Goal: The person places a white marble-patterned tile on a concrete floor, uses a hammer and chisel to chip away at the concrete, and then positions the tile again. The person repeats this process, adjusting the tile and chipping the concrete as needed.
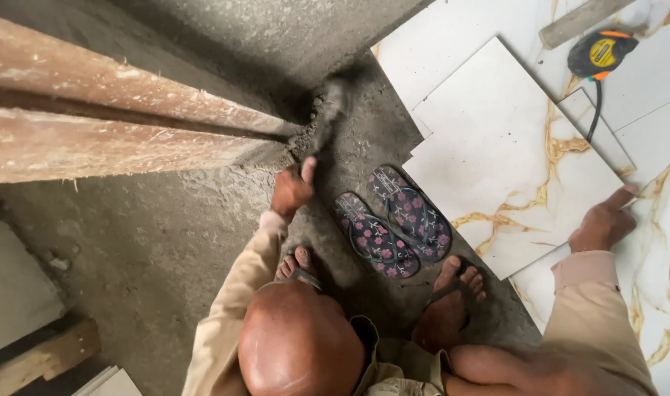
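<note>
My left hand (292,189) is closed around the handle of a trowel (328,117). Its blurred blade reaches into the grey mortar bed (203,220) at the foot of a wooden door frame (115,125). My right hand (605,220) lies flat, fingers spread, on the right corner of a loose white tile with gold veins (511,161). It holds nothing. The tile lies tilted over other laid tiles. I squat between the two, with my head (300,345) and my sandalled feet (452,301) showing low in the view.
A pair of dark flowered flip-flops (390,224) lies on the mortar beside the loose tile. A yellow and black tape measure (602,53) and a grey bar (580,22) rest on the tiles at top right. Wooden planks (42,356) sit at bottom left.
</note>
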